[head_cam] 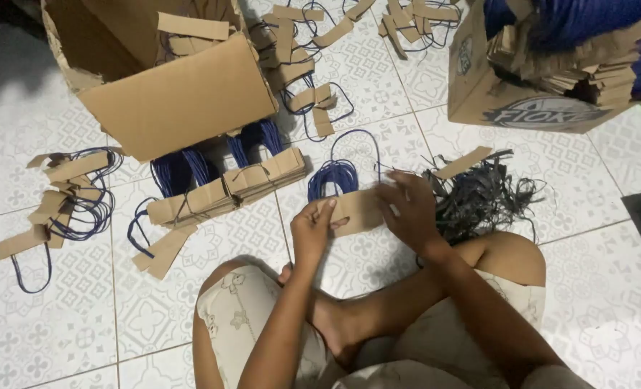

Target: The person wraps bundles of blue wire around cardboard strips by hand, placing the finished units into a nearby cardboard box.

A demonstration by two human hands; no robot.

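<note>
Two hands: both on one stack of flat brown cardboard strips with dark blue cord loops (353,205), held just above the white patterned tile floor (61,317).
Left hand (313,229): fingers closed on the stack's left end.
Right hand (407,205): fingers curled over the right end, gripping it.
Beside right hand: pile of loose black cord scraps (482,198).
Left of stack: two bundled strip stacks (227,191).
Beyond: open brown cardboard box (155,72); second printed cardboard box (543,79), filled with strips.
</note>
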